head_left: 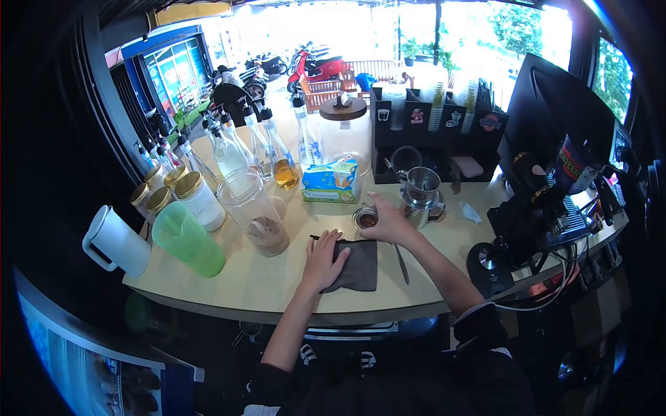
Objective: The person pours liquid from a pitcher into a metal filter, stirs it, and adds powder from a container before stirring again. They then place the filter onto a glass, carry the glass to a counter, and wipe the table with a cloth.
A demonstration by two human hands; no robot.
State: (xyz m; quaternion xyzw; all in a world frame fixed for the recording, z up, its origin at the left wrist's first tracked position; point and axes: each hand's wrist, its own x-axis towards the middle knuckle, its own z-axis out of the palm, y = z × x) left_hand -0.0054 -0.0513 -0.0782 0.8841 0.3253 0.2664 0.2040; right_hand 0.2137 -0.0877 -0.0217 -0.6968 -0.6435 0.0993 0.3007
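My left hand [323,263] lies with its fingers outstretched on a dark grey cloth pouch [359,267] near the counter's front edge. Just beyond the pouch, my right hand [388,220] has its fingers closed around the rim of a small round metal cup [363,219], which shows something brown inside. Below my right wrist rests a thin metal utensil [402,265], its upper end hidden by the arm. Behind that hand stands a metal drip-style coffee maker [420,191]. A blue and green carton [331,184] sits farther back.
To the left are a clear jar with brown powder [267,236], a green pitcher [187,239], a white jug [118,243] and several gold-lidded jars [201,201]. Pump bottles [284,170] line the back. A black cup organizer [437,139] and coffee machine [534,215] occupy the right.
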